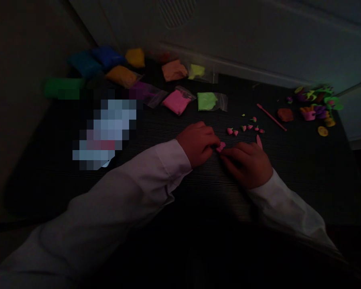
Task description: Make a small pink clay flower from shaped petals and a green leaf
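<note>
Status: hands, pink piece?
Left hand, right hand: both at pink piece, grip unclear. Piece small, between hands. Flat pink tool beyond right hand; nothing visibly blocking piece.

Left hand (197, 143) and right hand (248, 163) at a pink piece (220, 147), dark table (156, 124), small pink-green bits (230, 131) beyond

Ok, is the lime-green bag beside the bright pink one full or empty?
Partly full: green material sits in the bag, but its clear right end looks flat; whether it's sealed, I cannot tell.
</note>
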`<state>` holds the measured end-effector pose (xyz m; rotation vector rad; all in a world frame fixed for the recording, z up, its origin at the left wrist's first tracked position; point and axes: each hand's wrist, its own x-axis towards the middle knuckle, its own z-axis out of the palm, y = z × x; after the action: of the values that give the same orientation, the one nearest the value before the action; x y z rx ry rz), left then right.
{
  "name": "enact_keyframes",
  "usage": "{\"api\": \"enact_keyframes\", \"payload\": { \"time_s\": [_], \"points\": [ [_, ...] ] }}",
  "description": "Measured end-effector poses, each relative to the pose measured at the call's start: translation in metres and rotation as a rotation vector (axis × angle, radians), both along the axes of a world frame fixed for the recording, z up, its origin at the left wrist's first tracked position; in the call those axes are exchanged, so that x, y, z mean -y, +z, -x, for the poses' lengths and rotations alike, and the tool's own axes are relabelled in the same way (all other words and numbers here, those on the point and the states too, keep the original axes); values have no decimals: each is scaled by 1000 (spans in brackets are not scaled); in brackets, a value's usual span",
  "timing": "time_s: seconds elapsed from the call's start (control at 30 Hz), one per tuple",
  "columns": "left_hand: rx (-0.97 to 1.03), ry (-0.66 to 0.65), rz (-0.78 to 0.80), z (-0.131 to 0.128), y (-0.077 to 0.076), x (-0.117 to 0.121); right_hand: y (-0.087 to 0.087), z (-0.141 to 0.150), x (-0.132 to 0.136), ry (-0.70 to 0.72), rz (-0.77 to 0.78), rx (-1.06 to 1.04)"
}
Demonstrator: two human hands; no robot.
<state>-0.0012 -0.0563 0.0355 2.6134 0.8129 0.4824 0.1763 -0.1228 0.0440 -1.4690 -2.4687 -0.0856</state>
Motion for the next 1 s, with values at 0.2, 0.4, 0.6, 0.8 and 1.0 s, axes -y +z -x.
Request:
{"api": "enact_keyframes", "payload": {
  "time_s": [0.2,0.4,0.6,0.8,1.0],
  "points": [
    [-9,-4,0,0,1,0,-1,-1,0,37,31,13],
    [-6,-6,-6,0,0,0,-1,-1,0,13,4,11],
    [-1,1,15,0,0,0,-1,-1,0,3,-21,21],
    [-16,9,24,0,1,0,-1,-1,-1,-12,-9,6],
    [-32,13,24,-1,2,0,-1,0,-1,-25,-4,5]
  ]
}}
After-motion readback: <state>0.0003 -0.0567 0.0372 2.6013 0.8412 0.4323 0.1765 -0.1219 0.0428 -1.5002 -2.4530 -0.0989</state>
